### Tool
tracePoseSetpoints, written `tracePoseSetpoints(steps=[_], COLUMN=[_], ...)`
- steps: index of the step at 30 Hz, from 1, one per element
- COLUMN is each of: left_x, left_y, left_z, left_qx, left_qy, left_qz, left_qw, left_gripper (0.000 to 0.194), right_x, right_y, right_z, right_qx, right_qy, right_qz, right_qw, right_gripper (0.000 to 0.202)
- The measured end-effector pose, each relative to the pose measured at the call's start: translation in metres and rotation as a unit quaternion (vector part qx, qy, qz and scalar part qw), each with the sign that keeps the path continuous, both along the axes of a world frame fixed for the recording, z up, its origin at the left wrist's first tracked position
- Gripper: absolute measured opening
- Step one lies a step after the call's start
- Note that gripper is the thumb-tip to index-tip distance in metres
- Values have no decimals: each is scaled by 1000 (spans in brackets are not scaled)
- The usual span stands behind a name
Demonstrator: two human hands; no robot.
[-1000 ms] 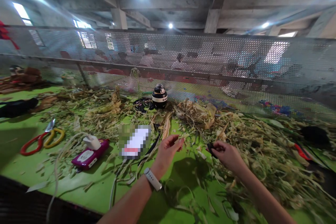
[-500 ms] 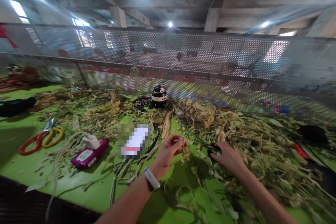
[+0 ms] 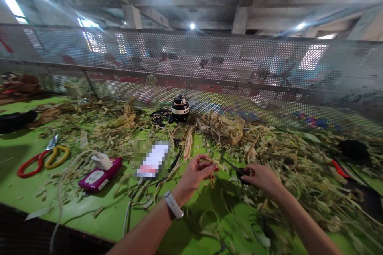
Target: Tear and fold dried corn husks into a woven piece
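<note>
My left hand (image 3: 196,173), with a pale band on its wrist, pinches a small pale strip of dried plant (image 3: 213,181) between thumb and fingers. To its right, my right hand (image 3: 263,177) is closed around the dark handles of scissors (image 3: 241,173). Their thin dark blades point up and left, a little apart from the left fingertips. Both hands are above the green tabletop (image 3: 218,215). Curled plant strips (image 3: 206,223) lie beneath them. The exact shape of the piece in the left fingers is partly hidden.
Dried leaves and husk strips (image 3: 302,179) cover much of the right side. Left of my hands lie a blurred phone (image 3: 155,159), a purple power bank (image 3: 100,175) with a cable, and red-and-yellow scissors (image 3: 44,161). A black jar (image 3: 180,108) stands before a perforated metal screen (image 3: 191,55).
The scissors in my right hand have turned, and their blades now look closer together. My left hand has shifted slightly right, still pinching the strip. The view has moved a little.
</note>
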State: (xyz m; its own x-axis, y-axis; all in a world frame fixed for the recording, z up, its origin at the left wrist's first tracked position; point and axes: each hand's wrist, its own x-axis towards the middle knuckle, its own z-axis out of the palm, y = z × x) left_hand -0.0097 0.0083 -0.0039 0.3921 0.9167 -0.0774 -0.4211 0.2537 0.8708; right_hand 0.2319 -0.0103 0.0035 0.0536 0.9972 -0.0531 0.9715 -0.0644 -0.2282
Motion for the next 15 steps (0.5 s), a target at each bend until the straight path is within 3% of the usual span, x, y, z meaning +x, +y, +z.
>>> tracePoseSetpoints(steps=[4, 7, 10, 15], left_x=[4, 7, 7, 3], left_y=[-2, -3, -4, -5], left_z=[1, -4, -10, -10], left_qx=[-3, 9, 30, 65], left_qy=[18, 29, 48, 68], left_qz=[20, 21, 1, -62], left_qw=[1000, 999, 998, 994], left_gripper=[47, 47, 45, 43], right_x=[-14, -36, -54, -58], right_y=[-7, -17, -23, -22], right_z=[9, 10, 5, -1], right_qx=[87, 145, 176, 196], right_qy=[51, 139, 142, 130], right_qz=[34, 158, 220, 245], right_qw=[994, 967, 949, 940], right_gripper=[26, 33, 28, 33])
